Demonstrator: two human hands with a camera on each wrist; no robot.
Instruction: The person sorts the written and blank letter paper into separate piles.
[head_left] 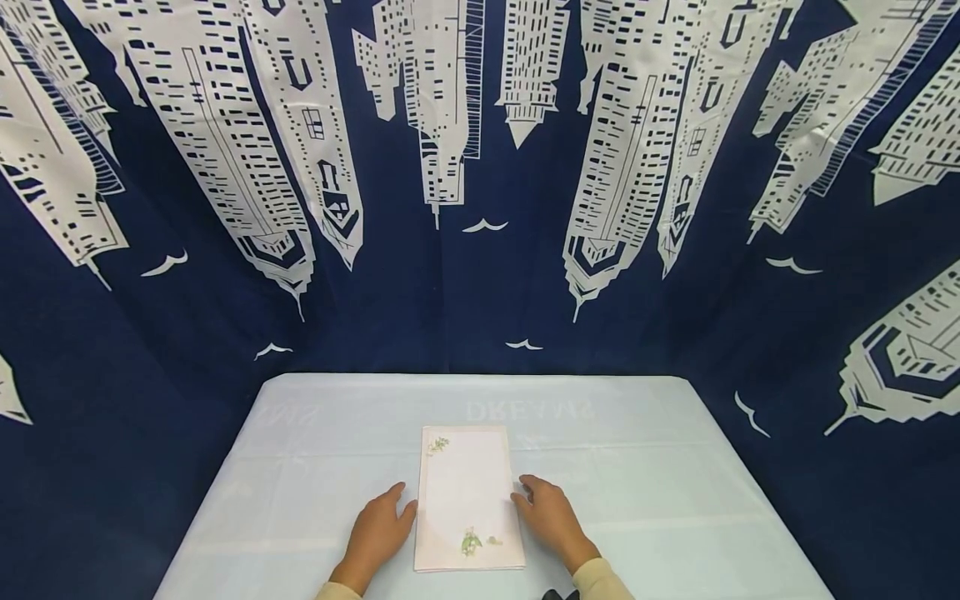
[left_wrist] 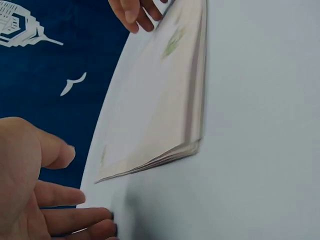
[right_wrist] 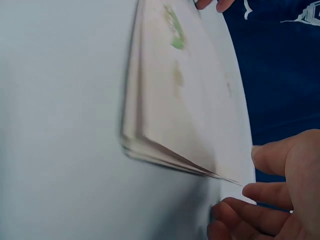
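Observation:
A thin stack of pale pink sheets with small green flower prints lies flat in the middle of the table. My left hand rests on the cloth just left of the stack, its thumb close to the paper's edge. On the other side, my right hand lies with its fingers at the stack's right edge. Both hands hold nothing, their fingers relaxed. In the left wrist view the left hand sits beside the stack. In the right wrist view the right hand sits near the stack, whose layered edges show.
The table wears a light blue cloth with faint lettering near its far side. A dark blue curtain printed with white skyscrapers and birds hangs behind and round the sides. The table's edges drop off left and right.

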